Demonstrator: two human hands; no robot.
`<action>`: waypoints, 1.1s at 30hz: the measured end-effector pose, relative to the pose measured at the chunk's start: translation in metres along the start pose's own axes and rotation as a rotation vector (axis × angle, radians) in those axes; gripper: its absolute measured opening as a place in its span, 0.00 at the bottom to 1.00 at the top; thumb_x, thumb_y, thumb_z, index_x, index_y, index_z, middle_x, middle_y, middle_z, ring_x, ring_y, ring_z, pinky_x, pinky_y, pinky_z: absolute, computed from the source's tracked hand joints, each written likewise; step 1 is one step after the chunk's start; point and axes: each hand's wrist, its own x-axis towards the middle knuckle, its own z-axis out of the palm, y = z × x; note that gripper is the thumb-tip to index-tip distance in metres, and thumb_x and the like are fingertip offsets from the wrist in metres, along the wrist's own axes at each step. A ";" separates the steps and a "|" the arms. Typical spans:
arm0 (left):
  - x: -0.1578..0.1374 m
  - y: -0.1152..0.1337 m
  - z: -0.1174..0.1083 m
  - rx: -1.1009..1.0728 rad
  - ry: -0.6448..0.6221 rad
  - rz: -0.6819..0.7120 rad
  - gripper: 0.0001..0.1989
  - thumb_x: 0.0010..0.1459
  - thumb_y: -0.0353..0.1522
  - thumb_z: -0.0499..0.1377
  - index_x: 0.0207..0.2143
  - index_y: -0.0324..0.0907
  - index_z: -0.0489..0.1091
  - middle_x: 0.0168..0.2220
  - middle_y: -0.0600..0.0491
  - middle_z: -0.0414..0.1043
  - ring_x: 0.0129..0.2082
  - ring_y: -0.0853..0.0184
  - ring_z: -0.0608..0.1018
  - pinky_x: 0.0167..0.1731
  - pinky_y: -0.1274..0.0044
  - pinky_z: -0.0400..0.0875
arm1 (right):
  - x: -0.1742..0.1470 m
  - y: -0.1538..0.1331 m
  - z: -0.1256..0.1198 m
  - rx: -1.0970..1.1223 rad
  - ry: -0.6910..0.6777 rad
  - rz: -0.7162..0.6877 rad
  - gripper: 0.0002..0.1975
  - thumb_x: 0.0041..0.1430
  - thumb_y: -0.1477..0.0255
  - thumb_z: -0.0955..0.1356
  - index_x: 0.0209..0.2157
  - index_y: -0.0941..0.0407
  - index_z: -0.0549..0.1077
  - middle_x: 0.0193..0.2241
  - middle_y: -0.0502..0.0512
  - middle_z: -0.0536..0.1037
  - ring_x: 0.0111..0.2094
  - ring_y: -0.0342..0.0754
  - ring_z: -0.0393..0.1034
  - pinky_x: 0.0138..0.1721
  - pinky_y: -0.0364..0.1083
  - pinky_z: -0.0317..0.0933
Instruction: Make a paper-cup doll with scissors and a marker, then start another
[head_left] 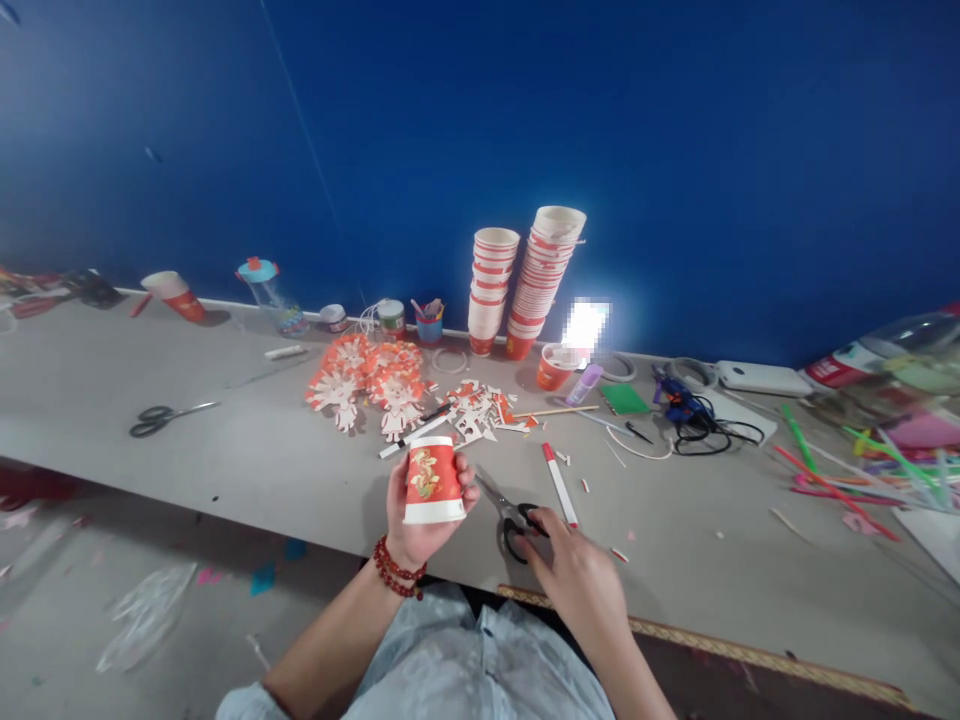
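A red and white paper cup (435,482) with a gold pattern sits in my left hand (411,530), the fingers wrapped round it, its wide white end toward me. My right hand (581,570) pinches the black handles of a pair of scissors (504,505) on the table, just right of the cup. The scissor blades point away and to the left, slightly apart. Beyond the cup lie a black and white marker (412,437) and a heap of cut paper scraps (476,408). A red-capped white marker (560,487) is right of the scissors.
Cut paper-cup figures (367,380) lie at left centre. Behind them, two tall cup stacks (491,290) stand by the blue wall. Other scissors (172,415) rest on the left. A blue glue gun (686,405), coiled cable and coloured sticks (862,470) occupy the right.
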 end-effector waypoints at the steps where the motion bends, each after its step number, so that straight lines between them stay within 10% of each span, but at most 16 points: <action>1: 0.000 -0.001 0.002 0.000 -0.013 -0.003 0.22 0.55 0.42 0.57 0.47 0.38 0.72 0.34 0.47 0.71 0.32 0.65 0.72 0.35 0.73 0.70 | 0.000 0.000 0.000 -0.005 0.007 -0.008 0.09 0.62 0.66 0.65 0.43 0.54 0.70 0.34 0.55 0.82 0.34 0.55 0.78 0.31 0.46 0.65; 15: -0.003 0.002 -0.003 0.336 0.019 0.140 0.26 0.54 0.45 0.56 0.53 0.43 0.68 0.42 0.47 0.74 0.39 0.60 0.76 0.43 0.68 0.69 | 0.002 -0.002 0.002 0.207 0.172 -0.050 0.12 0.64 0.65 0.63 0.41 0.55 0.75 0.49 0.60 0.77 0.31 0.50 0.76 0.30 0.45 0.66; 26: -0.006 -0.004 -0.008 0.525 -0.061 0.274 0.23 0.51 0.40 0.56 0.51 0.45 0.67 0.47 0.45 0.73 0.51 0.51 0.73 0.52 0.59 0.66 | 0.000 -0.052 -0.007 1.327 -0.123 -0.075 0.20 0.58 0.55 0.68 0.44 0.56 0.74 0.34 0.57 0.77 0.34 0.50 0.71 0.39 0.46 0.66; 33: -0.015 0.008 -0.014 0.713 -0.241 0.198 0.23 0.51 0.44 0.59 0.47 0.41 0.69 0.53 0.40 0.69 0.56 0.45 0.67 0.55 0.55 0.61 | 0.015 -0.045 -0.016 1.278 -0.029 -0.008 0.16 0.60 0.58 0.67 0.29 0.56 0.71 0.26 0.52 0.70 0.28 0.46 0.62 0.30 0.42 0.59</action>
